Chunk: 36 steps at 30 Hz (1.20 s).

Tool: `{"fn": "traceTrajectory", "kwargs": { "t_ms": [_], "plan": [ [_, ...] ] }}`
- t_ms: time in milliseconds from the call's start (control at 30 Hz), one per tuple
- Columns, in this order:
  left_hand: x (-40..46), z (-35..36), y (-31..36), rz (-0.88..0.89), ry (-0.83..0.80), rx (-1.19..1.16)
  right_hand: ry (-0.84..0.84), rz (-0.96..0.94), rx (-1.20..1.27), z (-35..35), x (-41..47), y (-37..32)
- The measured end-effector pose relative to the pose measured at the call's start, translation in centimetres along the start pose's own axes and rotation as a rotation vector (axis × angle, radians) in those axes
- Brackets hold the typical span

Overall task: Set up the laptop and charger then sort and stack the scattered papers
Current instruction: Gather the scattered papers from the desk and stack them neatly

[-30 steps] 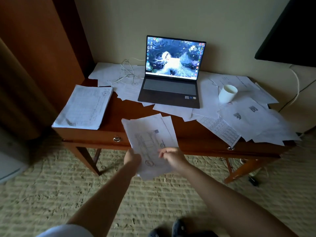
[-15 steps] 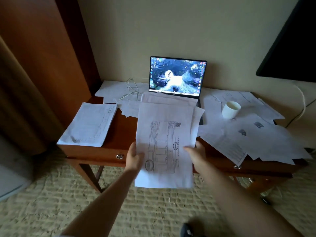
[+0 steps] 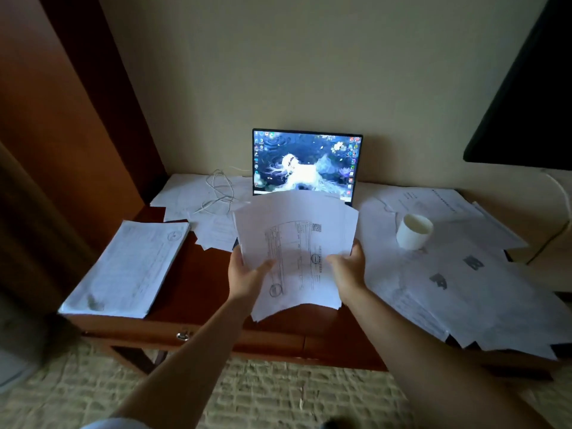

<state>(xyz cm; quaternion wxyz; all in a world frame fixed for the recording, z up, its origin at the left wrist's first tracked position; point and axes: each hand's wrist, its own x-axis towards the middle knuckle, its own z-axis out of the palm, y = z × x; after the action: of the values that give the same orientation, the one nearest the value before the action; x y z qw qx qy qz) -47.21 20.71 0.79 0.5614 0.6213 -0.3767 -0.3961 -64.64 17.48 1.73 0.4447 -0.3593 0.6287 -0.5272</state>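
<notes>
Both hands hold one sheaf of white printed sheets (image 3: 294, 252) lifted above the front middle of the reddish-brown wooden desk (image 3: 198, 283). The left hand (image 3: 246, 275) grips the sheaf's left edge, thumb curled over the top page and the fingers hidden beneath. The right hand (image 3: 348, 267) grips the right edge the same way, thumb lying across the print. The sheaf bows upward between them and hides the keyboard of the open laptop with a lit blue screen (image 3: 306, 164), which stands at the back of the desk against the wall. A neat stack of white printed papers (image 3: 130, 267) lies on the desk's left front corner. A thin white charger cable (image 3: 218, 188) coils on loose sheets at the desk's back left. Scattered white papers (image 3: 464, 274) cover the desk's right half, and a small white paper cup (image 3: 413, 232) stands upright on them.
</notes>
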Motion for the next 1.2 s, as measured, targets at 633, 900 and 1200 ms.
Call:
{"fn": "traceTrajectory", "kwargs": {
  "t_ms": [633,900,1200],
  "plan": [
    [2.8,3.9,4.2,0.062,0.084,-0.069,-0.002,-0.471,-0.028,0.0,4.8,-3.0],
    [4.1,4.1,3.3,-0.032,0.049,-0.008,-0.008,-0.310,-0.081,-0.4,5.6,-2.1],
    [2.6,3.7,-0.5,-0.198,-0.085,0.090,-0.118,-0.058,-0.377,-1.3,4.2,3.8]
  ]
}}
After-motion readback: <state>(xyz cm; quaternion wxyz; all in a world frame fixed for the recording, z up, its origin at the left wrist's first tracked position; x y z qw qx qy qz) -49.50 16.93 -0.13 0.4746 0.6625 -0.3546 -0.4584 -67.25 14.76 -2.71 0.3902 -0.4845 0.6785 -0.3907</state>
